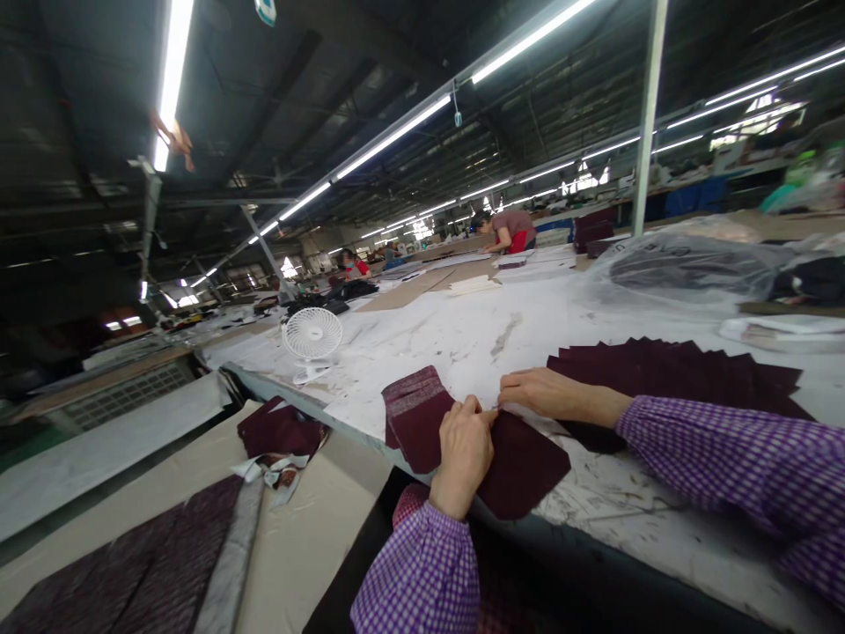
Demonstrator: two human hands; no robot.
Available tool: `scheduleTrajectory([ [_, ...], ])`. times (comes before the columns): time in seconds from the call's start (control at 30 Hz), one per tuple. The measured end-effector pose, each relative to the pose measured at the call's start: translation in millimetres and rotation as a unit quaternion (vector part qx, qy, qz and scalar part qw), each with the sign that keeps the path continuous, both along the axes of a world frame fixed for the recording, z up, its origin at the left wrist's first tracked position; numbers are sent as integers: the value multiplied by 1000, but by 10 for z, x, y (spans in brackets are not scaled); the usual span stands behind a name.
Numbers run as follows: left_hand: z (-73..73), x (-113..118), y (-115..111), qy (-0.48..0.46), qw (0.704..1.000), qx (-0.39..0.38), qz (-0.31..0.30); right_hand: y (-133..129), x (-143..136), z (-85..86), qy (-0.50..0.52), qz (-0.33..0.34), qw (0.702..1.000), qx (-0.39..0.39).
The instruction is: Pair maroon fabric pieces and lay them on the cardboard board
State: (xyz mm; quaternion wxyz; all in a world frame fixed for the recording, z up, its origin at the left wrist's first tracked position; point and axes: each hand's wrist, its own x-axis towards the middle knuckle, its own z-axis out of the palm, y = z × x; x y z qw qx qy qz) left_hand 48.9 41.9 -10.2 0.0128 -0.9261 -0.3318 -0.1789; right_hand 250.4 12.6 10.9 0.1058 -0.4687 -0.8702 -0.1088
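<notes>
A dark maroon fabric piece (525, 467) with angled corners lies at the table's near edge, partly hanging over it. My left hand (466, 447) is closed on its upper left edge, thumb and fingers pinched together. Close beside it, my right hand (538, 392) pinches the top edge of the same piece, its fingertips nearly touching my left thumb. To the left of my left hand sits a stack of maroon pieces (415, 418) with a paler, streaked band along the top. Behind my right forearm, more maroon pieces (673, 374) lie fanned out in an overlapping row.
A small white fan (312, 339) stands near the table's left edge. Clear plastic bags (693, 269) lie at the right, before a metal post (648, 123). On a lower surface at left are a maroon bundle (281, 431) and dark fabric (132, 555). A co-worker (511, 231) bends over the far table.
</notes>
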Motion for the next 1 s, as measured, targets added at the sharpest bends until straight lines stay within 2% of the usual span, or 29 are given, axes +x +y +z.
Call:
scheduleTrajectory([
  [0.07,-6,-1,-3,-2,1000,4,-1,-28,-26,35,59,-9,998,-15],
  [0.17,-14,11,-5,-6,1000,12,-4,-73,-103,46,112,11,993,-27],
  [0.23,-9,23,-4,-11,1000,14,-6,-99,-157,23,102,15,994,-36],
  [0.37,34,-18,19,-34,999,-11,-15,-136,-210,-34,53,-24,997,-48],
  [0.5,45,-239,62,-90,993,-72,-29,-150,-197,-40,68,-16,996,-63],
  [0.6,-1,-460,72,-141,987,-82,-14,-166,-196,-15,73,-6,994,-77],
  [0.73,-57,-642,45,-164,984,-64,-5,-214,-256,46,36,-9,995,-95],
  [0.87,-71,-679,11,-156,987,-37,-10,-230,-361,126,-32,-28,995,-88],
  [1.0,-81,-690,3,-148,989,-12,-10,-195,-494,211,-106,-17,991,-76],
])
